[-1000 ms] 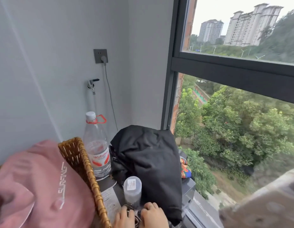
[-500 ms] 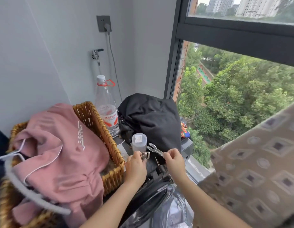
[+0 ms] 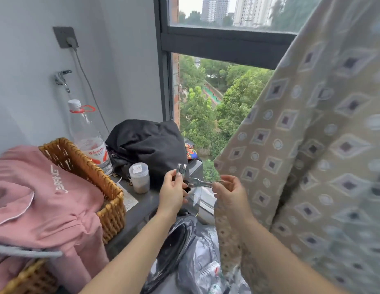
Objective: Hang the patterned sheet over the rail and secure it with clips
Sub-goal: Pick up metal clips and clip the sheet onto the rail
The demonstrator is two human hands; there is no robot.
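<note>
Above the front edge of the dark grey counter, near its right end: left hand pinching a metal clip that stands upright, prongs up; right hand pinching a second metal clip lying level, its forked end pointing at the left hand. Both hands closed on their clips, thumbs and fingertips pressed to the metal, the two clips nearly meeting between the hands; whether touching, hard to say.

Down the right side of the view: patterned sheet, beige with diamonds and rings, hanging in folds in front of the window, its lower edge draped behind the right forearm. Top of the sheet out of frame, so its support not seen.

On the counter's left end: wicker basket with a pink garment spilling over its rim. Behind the basket, toward the back wall: clear plastic bottle with a white cap. Just right of the bottle: heap of black cloth. In front of that heap: small capped plastic jar, upright. Below the counter's front edge: crumpled plastic bag.
</note>
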